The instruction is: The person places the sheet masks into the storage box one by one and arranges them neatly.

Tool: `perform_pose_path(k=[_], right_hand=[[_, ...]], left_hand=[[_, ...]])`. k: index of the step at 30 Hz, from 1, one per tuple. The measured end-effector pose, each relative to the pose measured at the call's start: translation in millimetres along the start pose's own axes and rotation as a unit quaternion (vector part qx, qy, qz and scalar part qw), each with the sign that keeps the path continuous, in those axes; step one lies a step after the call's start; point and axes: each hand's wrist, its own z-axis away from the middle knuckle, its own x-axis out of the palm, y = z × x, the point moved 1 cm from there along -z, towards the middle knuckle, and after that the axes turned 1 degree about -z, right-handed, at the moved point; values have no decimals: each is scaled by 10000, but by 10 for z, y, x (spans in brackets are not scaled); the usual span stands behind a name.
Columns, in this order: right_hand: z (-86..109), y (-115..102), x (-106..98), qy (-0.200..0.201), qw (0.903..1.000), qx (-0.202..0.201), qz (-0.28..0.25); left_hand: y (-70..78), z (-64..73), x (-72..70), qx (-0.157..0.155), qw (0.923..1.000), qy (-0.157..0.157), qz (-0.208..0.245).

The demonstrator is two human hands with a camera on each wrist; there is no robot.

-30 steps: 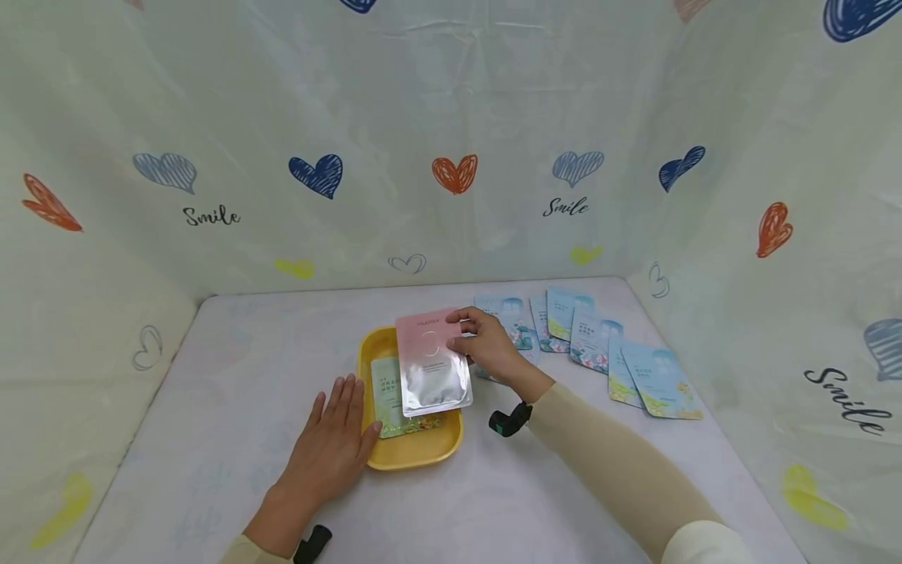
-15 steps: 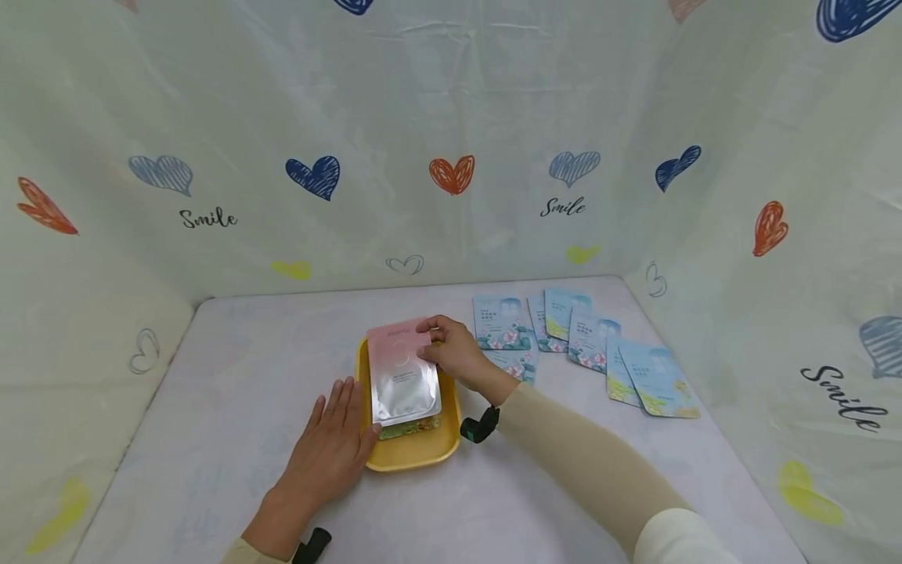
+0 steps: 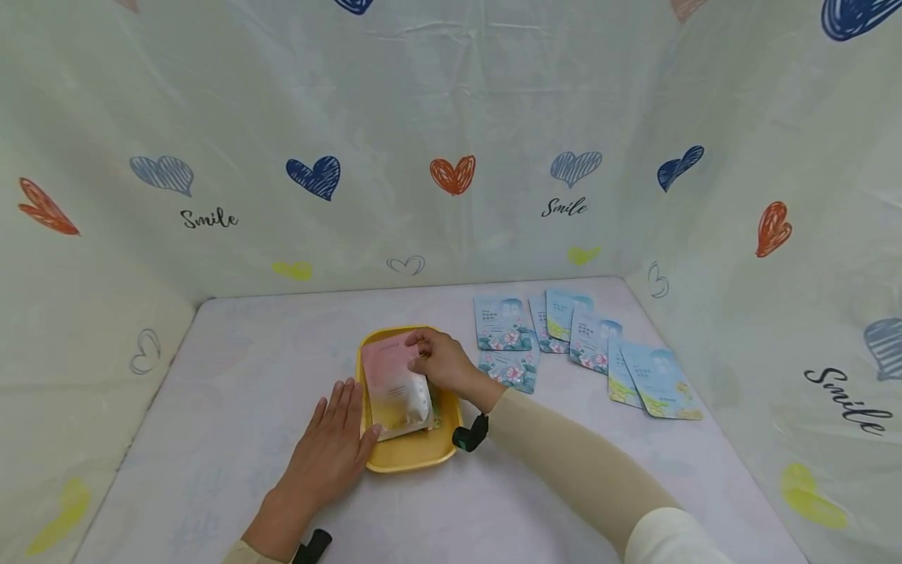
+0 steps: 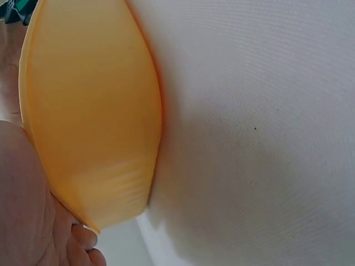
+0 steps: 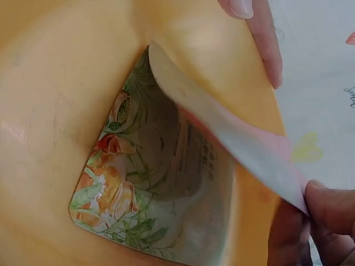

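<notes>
My right hand (image 3: 451, 364) pinches the upper right edge of a pink and silver sheet mask sachet (image 3: 387, 372) inside the yellow tray (image 3: 412, 460). In the right wrist view, thumb and fingers grip one end of this sachet (image 5: 249, 147), which slants up over a green floral sachet (image 5: 119, 188) lying on the tray floor. My left hand (image 3: 331, 439) lies with straight fingers along the tray's left side, its thumb over the rim. The left wrist view shows that hand (image 4: 25, 199) against the tray's outer wall (image 4: 94, 111).
On the right of the white table (image 3: 247, 368) lie several blue floral sachets, some overlapping: two beside the tray, such as this blue sachet (image 3: 502, 323), and others farther right, including a blue and yellow sachet (image 3: 662, 380). A heart-printed curtain (image 3: 395, 102) encloses the back and sides.
My right hand has carried the pink sachet left and lowered it into the tray over the green sachet. My left hand has stayed at the tray's left side.
</notes>
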Motion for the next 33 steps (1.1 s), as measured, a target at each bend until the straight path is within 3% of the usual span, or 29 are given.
perform_pose_path(k=[12,20,29,33], right_hand=[[-20,35,-21,-166,9941,-94,1064],[-17,69,-64,-165,9900,-192,1390],[1,60,-174,139,9916,-280,1258],[11,61,-230,130,9980,-60,612]], left_hand=[[-1,8,-2,46,10000,-22,59],[6,2,-1,-6,9999,-60,84],[11,-1,-6,-39,9999,-101,80],[10,8,-2,39,9999,8,96]])
